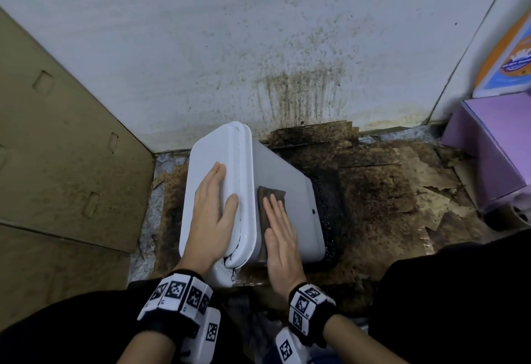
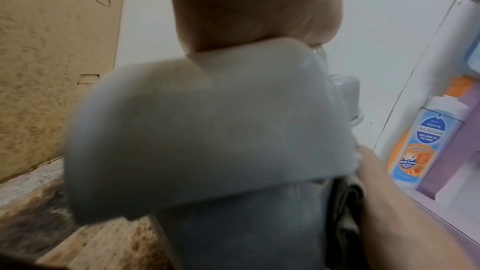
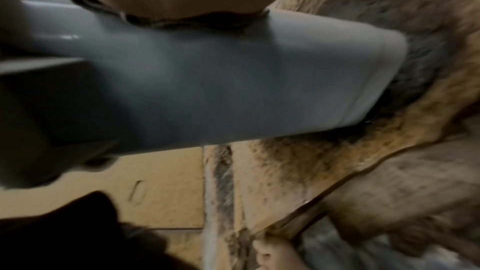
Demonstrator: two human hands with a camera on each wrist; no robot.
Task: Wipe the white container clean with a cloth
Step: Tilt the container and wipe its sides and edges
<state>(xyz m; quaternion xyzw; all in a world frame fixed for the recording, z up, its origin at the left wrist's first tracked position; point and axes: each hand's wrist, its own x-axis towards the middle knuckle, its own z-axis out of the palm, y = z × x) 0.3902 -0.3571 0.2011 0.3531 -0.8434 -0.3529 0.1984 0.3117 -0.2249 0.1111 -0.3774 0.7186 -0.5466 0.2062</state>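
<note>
Stained cardboard (image 1: 382, 188) underfoot; purple box (image 1: 494, 145) right.

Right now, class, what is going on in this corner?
A person is wiping a white container that lies tipped on its side on stained cardboard. The left hand rests flat on the lid, steadying it. The right hand presses a dark cloth flat against the container's side, close to the lid. The wall behind is splattered brown.
</note>
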